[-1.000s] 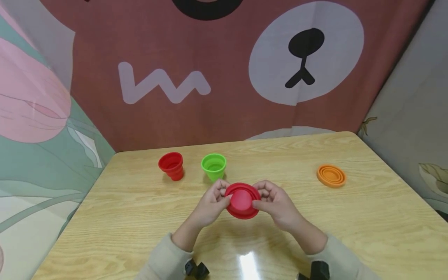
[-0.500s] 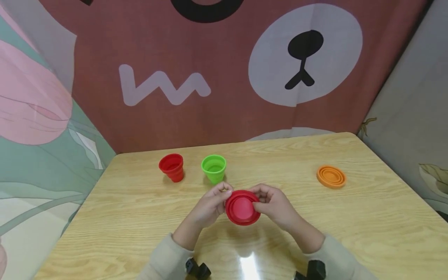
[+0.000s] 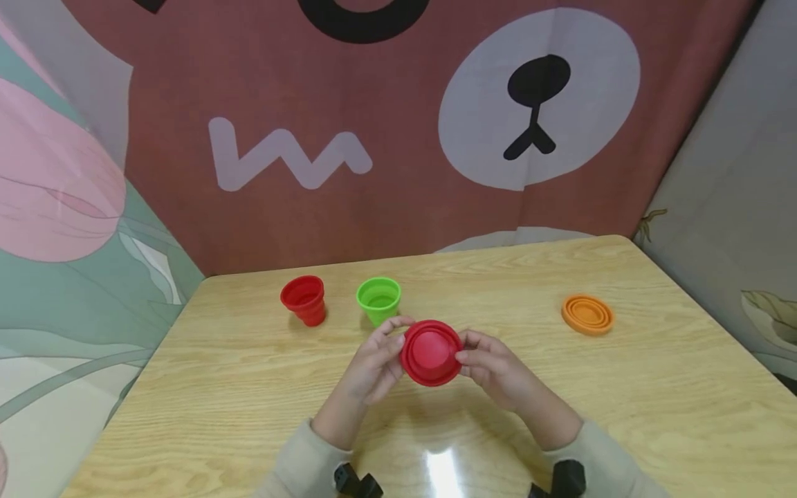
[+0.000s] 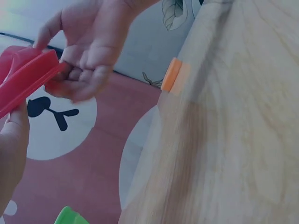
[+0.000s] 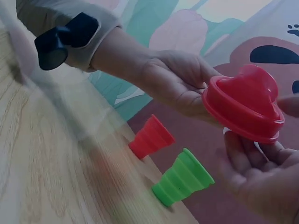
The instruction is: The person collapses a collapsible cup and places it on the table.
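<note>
Above the table, both hands hold a red collapsible cup [image 3: 432,353] by its rim, its round base facing the head camera. My left hand [image 3: 376,363] pinches the left side, thumb at the edge. My right hand [image 3: 495,366] pinches the right side with thumb and fingers. From the right wrist view, the partly folded cup [image 5: 243,107] shows its base bulging out unevenly above a wide rim. Behind the hands stand an extended green cup [image 3: 378,297] and an extended red cup [image 3: 304,299], both upright with mouths up.
A flattened orange collapsible cup [image 3: 587,314] lies toward the back right of the wooden table [image 3: 218,394]. A brown curtain with a bear print [image 3: 398,214] hangs behind the table's far edge.
The held red cup dipped slightly, then rose and tilted. My left thumb shifted from the cup's upper edge down to its side; my right thumb moved outward to the rim. The table cups stayed put.
</note>
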### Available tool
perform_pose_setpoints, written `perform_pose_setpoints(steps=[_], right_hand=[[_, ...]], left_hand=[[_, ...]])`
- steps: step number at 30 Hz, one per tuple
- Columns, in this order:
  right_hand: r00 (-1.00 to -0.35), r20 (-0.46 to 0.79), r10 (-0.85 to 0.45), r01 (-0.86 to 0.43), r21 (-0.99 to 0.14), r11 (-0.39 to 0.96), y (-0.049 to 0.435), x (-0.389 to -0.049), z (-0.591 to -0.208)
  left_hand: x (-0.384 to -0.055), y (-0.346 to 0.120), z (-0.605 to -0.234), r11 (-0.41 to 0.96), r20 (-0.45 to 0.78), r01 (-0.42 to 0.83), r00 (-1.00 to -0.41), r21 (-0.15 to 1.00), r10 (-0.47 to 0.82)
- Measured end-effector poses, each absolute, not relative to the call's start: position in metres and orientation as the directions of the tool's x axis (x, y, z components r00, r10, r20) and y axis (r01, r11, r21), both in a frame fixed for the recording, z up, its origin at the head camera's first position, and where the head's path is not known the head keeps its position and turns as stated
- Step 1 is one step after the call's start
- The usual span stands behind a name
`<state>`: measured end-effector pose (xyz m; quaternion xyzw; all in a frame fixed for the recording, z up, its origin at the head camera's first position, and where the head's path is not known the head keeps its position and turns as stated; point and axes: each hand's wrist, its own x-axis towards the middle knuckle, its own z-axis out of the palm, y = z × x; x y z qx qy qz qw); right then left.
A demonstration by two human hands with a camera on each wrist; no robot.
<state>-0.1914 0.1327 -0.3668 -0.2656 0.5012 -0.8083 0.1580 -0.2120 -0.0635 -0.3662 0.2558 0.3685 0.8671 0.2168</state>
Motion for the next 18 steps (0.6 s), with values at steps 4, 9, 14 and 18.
perform_pose_setpoints(steps=[4, 9, 14, 18], right_hand=[[-0.779, 0.293, -0.555, 0.051, -0.852, -0.521, 0.1334, -0.1917, -0.3674], [-0.808, 0.289, -0.513, 0.02, -0.857, -0.515, 0.1313, -0.191, -0.3666], [-0.845, 0.275, -0.459, -0.015, -0.869, -0.494, 0.1285, -0.1901, -0.364], [-0.872, 0.256, -0.418, -0.046, -0.892, -0.449, 0.1273, -0.1898, -0.3606]], left_hand=[[-0.2119, -0.0661, -0.3647, -0.65, 0.302, -0.197, -0.762, 0.734, 0.572], [-0.2119, -0.0671, -0.3648, -0.661, 0.327, -0.165, -0.766, 0.732, 0.553], [-0.2122, -0.0668, -0.3648, -0.648, 0.333, -0.1, -0.793, 0.755, 0.51], [-0.212, -0.068, -0.3639, -0.605, 0.305, -0.053, -0.827, 0.794, 0.472]])
